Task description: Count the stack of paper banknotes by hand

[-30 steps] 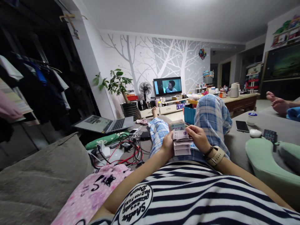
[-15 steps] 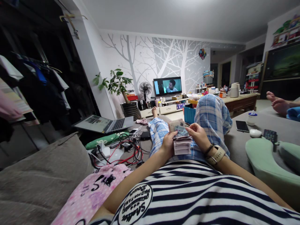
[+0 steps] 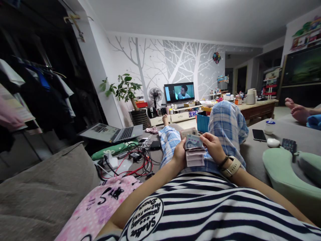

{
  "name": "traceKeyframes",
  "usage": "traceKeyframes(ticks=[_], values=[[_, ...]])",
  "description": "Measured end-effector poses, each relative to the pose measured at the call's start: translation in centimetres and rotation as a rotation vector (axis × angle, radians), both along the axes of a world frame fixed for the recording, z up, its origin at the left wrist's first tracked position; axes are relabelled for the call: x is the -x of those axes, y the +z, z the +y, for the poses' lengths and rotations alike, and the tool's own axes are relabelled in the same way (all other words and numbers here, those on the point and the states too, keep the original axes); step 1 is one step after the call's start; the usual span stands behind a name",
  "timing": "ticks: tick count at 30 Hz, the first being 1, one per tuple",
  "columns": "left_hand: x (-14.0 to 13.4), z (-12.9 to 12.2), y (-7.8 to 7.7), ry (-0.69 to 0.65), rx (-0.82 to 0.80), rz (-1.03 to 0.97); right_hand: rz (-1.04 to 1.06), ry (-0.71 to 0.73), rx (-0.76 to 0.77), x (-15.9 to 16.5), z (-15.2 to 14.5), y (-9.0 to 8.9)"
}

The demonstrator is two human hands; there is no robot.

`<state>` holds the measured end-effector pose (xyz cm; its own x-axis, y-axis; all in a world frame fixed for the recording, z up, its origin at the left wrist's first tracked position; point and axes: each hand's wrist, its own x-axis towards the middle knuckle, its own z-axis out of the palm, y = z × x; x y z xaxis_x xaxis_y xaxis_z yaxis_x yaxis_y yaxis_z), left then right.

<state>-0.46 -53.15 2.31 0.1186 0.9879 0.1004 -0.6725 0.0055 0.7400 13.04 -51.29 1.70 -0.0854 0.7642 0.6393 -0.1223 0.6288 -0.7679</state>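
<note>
A stack of banknotes [image 3: 195, 157] is in my left hand [image 3: 179, 154], fanned out in steps toward my belly. On top lies a bluish-green banknote [image 3: 194, 142], its right edge pinched by the thumb and fingers of my right hand [image 3: 213, 146]. My left thumb presses on the left side of that note. A brownish note [image 3: 188, 132] shows behind it at the far end. Both hands rest above my lap, between the legs of my blue checked trousers [image 3: 223, 125].
To the left are an open laptop [image 3: 112, 132] and tangled cables [image 3: 140, 160]. A phone [image 3: 259, 135], a white-lidded cup [image 3: 270, 127], a remote [image 3: 289, 145] and a green neck pillow [image 3: 283, 170] lie on the right. Another person's feet [image 3: 298, 110] show at far right.
The bluish-green note has been drawn toward me and now lies flatter and more fully in view over the stack. My hands have barely shifted.
</note>
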Motion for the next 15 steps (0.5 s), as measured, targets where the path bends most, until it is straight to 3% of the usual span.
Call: traceKeyframes(ticks=[15], values=[[-0.14, -0.63, 0.37, 0.015, 0.022, 0.072, -0.031, -0.029, -0.034, 0.09, -1.05, 0.53]])
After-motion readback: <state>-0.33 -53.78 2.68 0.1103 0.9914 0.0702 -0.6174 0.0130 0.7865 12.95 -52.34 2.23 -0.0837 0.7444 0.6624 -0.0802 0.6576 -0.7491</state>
